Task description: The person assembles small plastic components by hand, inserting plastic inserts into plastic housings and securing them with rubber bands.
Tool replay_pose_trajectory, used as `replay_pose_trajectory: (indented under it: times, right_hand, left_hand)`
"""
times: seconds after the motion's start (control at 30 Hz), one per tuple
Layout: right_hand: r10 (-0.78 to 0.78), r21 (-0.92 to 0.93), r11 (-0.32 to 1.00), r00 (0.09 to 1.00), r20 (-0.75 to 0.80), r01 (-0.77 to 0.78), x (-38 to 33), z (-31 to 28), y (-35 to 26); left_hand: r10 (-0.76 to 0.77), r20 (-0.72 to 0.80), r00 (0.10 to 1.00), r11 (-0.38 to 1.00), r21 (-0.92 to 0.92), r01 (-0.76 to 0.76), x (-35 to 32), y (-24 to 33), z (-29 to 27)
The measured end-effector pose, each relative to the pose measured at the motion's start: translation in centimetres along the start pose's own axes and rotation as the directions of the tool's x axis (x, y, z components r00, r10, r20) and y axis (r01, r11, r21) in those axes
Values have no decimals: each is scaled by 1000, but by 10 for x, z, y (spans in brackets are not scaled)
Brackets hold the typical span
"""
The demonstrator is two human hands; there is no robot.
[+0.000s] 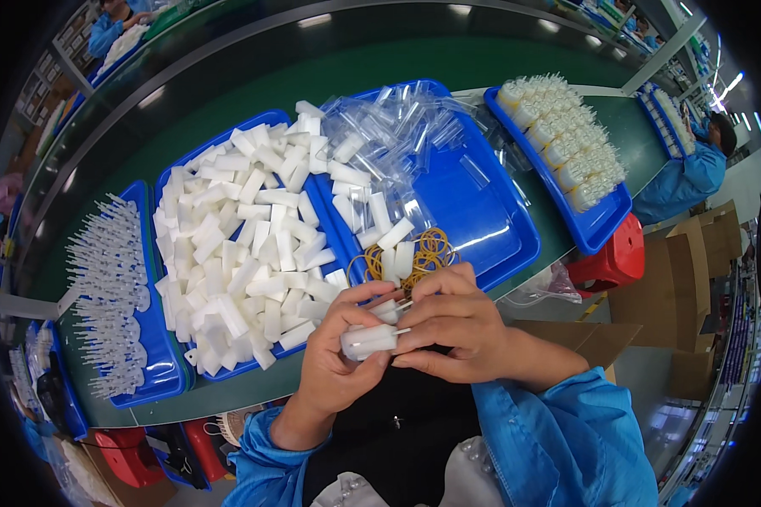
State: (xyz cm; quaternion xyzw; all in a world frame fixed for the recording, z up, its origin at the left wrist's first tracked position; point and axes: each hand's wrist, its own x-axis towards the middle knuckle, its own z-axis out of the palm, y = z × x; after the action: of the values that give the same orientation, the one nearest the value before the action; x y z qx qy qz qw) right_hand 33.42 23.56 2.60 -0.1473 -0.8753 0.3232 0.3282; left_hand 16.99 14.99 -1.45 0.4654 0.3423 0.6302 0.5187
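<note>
In front of my chest, my left hand is closed round a small bundle of white pieces with thin pale stems sticking out to the right. The fingers of my right hand are closed at the stem end of the same bundle. Whether a band goes round it is hidden by my fingers. Just beyond my hands lie tan rubber bands in a blue tray. Loose white foam blocks are heaped in another blue tray to the left, and some spill among the rubber bands.
Clear plastic sleeves fill the far part of the middle tray. At right, a blue tray holds banded bundles; at far left, thin white stemmed parts lie in rows. A red stool and cardboard boxes stand right. Another person sits beyond.
</note>
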Motion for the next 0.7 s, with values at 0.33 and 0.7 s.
replay_pose_trajectory:
  times: [0.33,0.7]
  right_hand:
    - [513,-428,786,857,48,-446,53,-37,91]
    - [626,-312,774,737,255,-551,50,-42,111]
  left_hand:
    - [-112,-186,976,964,-260,61,-3,-3,4]
    - [-106,-245,964,980,-193,58,-2,-2,6]
